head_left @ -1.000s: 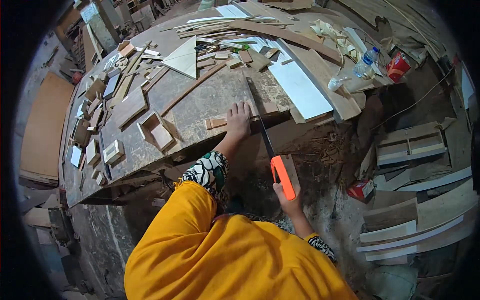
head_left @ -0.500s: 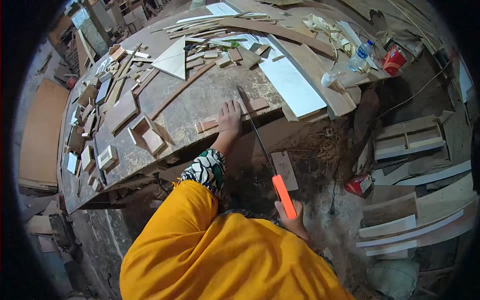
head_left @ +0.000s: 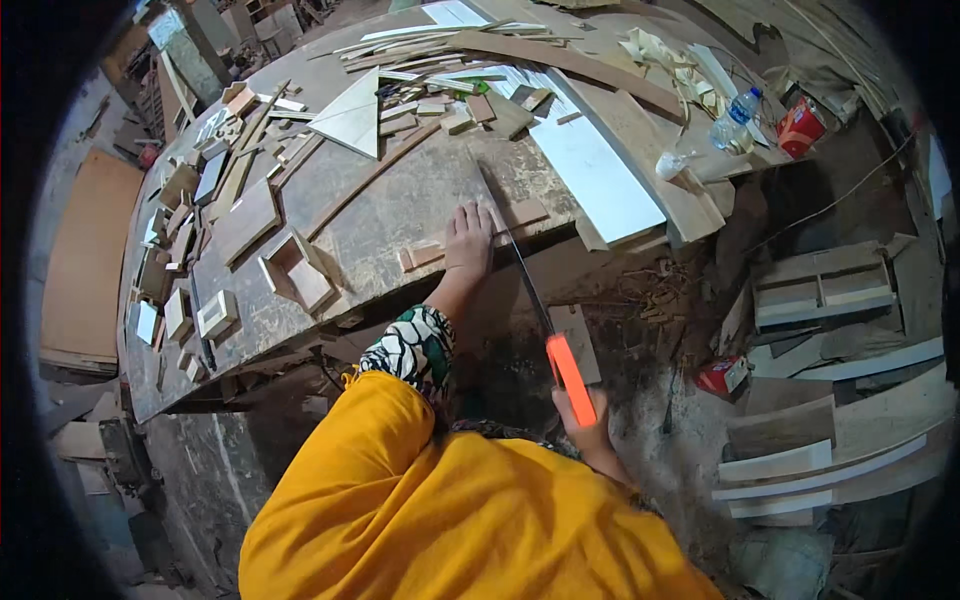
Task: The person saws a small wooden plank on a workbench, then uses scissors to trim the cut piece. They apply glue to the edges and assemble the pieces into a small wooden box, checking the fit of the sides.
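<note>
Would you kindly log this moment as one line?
left hand: pressing wood strip on workbench | right hand: gripping orange-handled handsaw | blade across strip

The right hand (head_left: 588,425) has pulled the saw (head_left: 530,290) back toward the body, so its orange handle (head_left: 571,378) sits lower now.

Bare wood, dark steel and bright plastic on a worn bench

The grey, rough, stained workbench top (head_left: 400,200) bears a pale matt wooden strip (head_left: 480,235); the handsaw's thin dark metal blade (head_left: 515,250) ends in a glossy orange plastic handle (head_left: 570,378); a smooth white laminated board (head_left: 595,175) lies beside a clear plastic bottle (head_left: 735,115).
</note>
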A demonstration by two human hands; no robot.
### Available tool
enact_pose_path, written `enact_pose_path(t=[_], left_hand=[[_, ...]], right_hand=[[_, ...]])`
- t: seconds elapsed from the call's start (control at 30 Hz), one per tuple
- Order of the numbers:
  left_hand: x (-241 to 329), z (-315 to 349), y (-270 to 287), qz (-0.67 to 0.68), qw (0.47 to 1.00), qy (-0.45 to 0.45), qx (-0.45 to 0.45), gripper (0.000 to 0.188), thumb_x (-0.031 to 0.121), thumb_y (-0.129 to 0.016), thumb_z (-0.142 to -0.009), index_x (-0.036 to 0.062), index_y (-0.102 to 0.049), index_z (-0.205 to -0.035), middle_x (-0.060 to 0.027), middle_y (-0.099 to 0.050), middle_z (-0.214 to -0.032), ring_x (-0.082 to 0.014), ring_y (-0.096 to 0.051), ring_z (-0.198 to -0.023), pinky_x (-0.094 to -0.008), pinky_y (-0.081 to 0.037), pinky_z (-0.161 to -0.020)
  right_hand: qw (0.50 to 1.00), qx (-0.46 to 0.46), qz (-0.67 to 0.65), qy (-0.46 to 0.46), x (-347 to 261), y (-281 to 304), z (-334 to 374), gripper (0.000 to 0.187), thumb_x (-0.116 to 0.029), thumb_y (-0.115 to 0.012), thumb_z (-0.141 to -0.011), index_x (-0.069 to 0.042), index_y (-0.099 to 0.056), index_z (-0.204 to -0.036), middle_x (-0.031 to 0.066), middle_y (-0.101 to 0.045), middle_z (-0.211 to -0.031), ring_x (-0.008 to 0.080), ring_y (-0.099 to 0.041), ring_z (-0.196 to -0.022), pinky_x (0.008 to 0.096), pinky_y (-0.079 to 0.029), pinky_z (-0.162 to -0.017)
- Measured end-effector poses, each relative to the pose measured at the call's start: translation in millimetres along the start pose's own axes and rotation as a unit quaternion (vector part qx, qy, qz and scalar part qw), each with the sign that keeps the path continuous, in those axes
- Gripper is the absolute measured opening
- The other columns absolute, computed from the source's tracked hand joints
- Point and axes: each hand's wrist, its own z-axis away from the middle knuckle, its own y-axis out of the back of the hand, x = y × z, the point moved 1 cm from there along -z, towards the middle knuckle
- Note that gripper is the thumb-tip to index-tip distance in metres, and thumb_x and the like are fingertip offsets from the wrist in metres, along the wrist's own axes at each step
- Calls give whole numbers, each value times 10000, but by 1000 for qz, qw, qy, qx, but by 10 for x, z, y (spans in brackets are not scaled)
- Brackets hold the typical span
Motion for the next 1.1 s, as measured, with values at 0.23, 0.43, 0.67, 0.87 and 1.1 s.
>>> enact_pose_path(t=[0.23,0.43,0.67,0.87,1.1], left_hand=[[39,-38,-3,-4,1000,-13,-2,482,179,-497,-859,15,-412,-1303,-172,-447,-1357,-340,-416,-1251,-415,-355,-1008],[-42,6,-105,-8,999,-18,33,417,156,-490,-850,15,-475,-1243,-191,-482,-1307,-373,-448,-1226,-442,-378,-995],[28,-4,-60,-2,1000,-23,1,467,136,-496,-837,4,-442,-1282,-195,-449,-1344,-373,-426,-1243,-437,-365,-1007],[0,-23,37,-6,1000,-18,2,494,117,-526,-801,-9,-431,-1269,-196,-441,-1333,-373,-402,-1240,-421,-372,-983],[-6,-31,-65,-5,999,-38,7,420,155,-475,-857,2,-466,-1248,-215,-473,-1329,-392,-465,-1212,-447,-387,-999]], right_hand=[[998,-27,52,19,64,-189,-634,280,-175,-663,-860,18,-545,-694,71,-539,-586,159,-495,-515,332,-385,-487],[998,-34,28,-41,-9,-45,-128,312,-170,-672,-856,8,-511,-657,36,-428,-521,134,-403,-474,328,-333,-454],[999,-35,23,-18,58,-29,-382,323,-161,-679,-850,10,-491,-651,38,-426,-526,133,-386,-467,315,-327,-450],[999,-40,15,-32,56,-134,-506,303,-152,-657,-863,3,-504,-653,50,-444,-530,152,-430,-484,322,-353,-467],[994,-15,98,52,-41,-128,-361,335,-163,-662,-862,-13,-476,-627,58,-428,-509,195,-415,-436,338,-323,-430]])
